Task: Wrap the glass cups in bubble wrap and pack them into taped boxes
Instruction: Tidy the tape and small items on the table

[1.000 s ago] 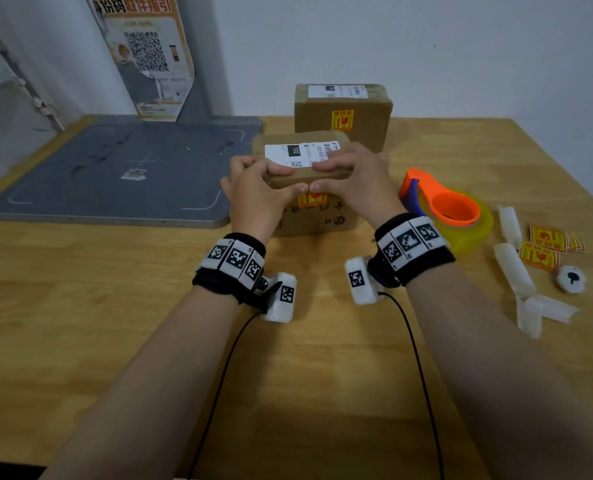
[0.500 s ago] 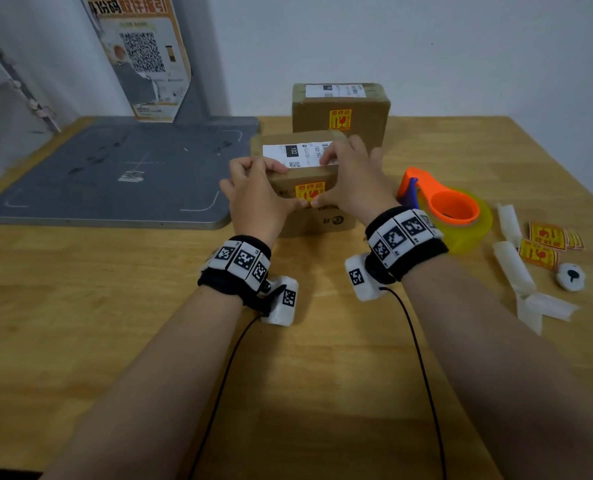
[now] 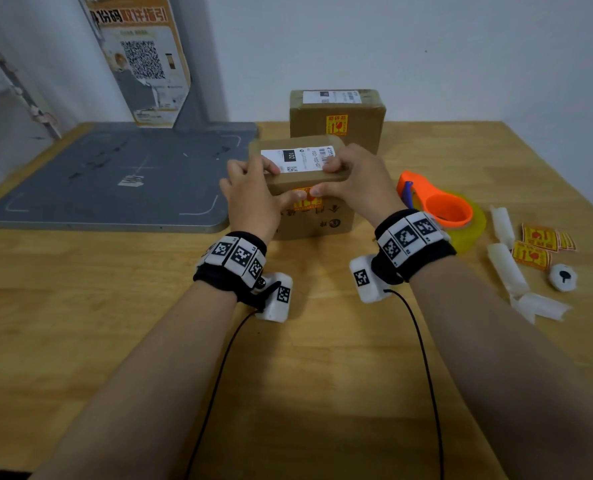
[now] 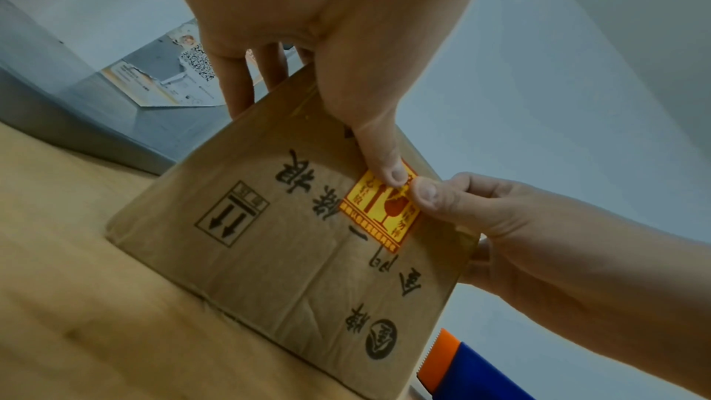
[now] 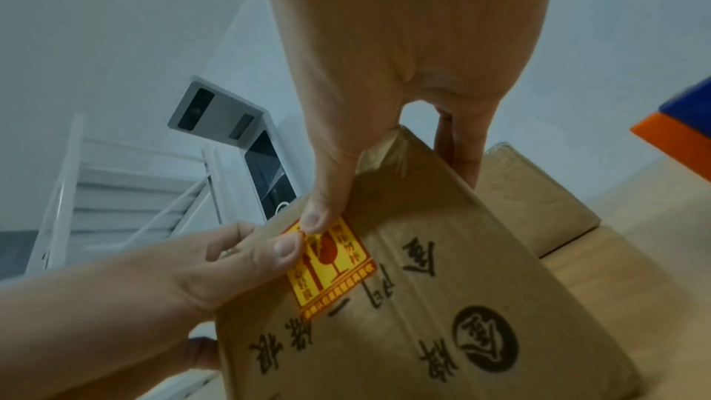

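A small brown cardboard box (image 3: 323,223) stands on the wooden table (image 3: 80,341), with a white shipping label (image 3: 297,160) on its top. My left hand (image 3: 253,202) and right hand (image 3: 355,188) grip it from either side, fingers curled over the top edge. Both thumbs press side by side on a yellow and red fragile sticker (image 3: 307,204) on the front face. In the left wrist view the sticker (image 4: 379,221) lies flat on the box (image 4: 269,260) under my left thumb. The right wrist view shows the same sticker (image 5: 334,276) and box (image 5: 442,300). No glass cup or bubble wrap shows.
A second sealed box (image 3: 336,126) stands just behind. To the right are an orange tape dispenser (image 3: 444,213), loose fragile stickers (image 3: 537,239), white backing strips (image 3: 506,268) and a small white round object (image 3: 562,277). A grey platform (image 3: 115,178) lies at the left, below a poster (image 3: 142,60).
Both hands have stayed on the near box. The thumbs have shifted a little over the sticker and now meet at its top. The box has barely moved.
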`<action>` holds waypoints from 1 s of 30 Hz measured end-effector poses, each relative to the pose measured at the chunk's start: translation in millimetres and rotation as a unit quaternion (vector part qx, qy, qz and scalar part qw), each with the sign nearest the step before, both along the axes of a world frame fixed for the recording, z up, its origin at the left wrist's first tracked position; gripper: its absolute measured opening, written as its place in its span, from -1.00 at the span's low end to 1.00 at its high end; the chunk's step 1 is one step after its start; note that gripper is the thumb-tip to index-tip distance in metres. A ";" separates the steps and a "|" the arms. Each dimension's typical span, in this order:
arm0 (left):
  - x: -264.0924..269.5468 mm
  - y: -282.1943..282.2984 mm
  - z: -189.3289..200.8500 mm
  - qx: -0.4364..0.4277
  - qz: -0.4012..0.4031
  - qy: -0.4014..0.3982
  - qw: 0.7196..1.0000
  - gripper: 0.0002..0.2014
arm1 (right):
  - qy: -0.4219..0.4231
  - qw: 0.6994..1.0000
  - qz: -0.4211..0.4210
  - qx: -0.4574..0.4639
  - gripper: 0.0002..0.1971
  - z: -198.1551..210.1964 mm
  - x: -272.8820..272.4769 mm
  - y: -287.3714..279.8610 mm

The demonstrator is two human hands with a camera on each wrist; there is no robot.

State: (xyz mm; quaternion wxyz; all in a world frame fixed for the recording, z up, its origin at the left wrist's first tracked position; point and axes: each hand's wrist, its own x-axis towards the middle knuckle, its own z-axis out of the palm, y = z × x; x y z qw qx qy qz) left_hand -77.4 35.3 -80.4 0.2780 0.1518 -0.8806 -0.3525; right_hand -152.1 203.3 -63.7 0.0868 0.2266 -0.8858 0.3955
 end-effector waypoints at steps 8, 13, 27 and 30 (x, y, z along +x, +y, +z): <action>2.5 -0.4 4.6 0.003 0.007 -0.029 1.000 -0.36 | 0.012 0.995 -0.032 0.092 -0.39 3.5 10.3 -2.0; 6.4 -4.8 3.1 0.015 -0.011 -0.027 0.999 -0.41 | -0.008 1.000 -0.006 0.027 -0.55 1.0 11.1 6.0; -12.5 -11.1 8.9 0.134 -0.098 0.024 0.986 -0.60 | -0.074 0.992 -0.037 -0.090 -0.66 10.7 3.5 37.1; -33.3 -5.8 8.1 0.158 -0.100 0.031 0.982 -0.61 | -0.091 0.990 -0.056 -0.094 -0.66 12.0 -16.2 40.1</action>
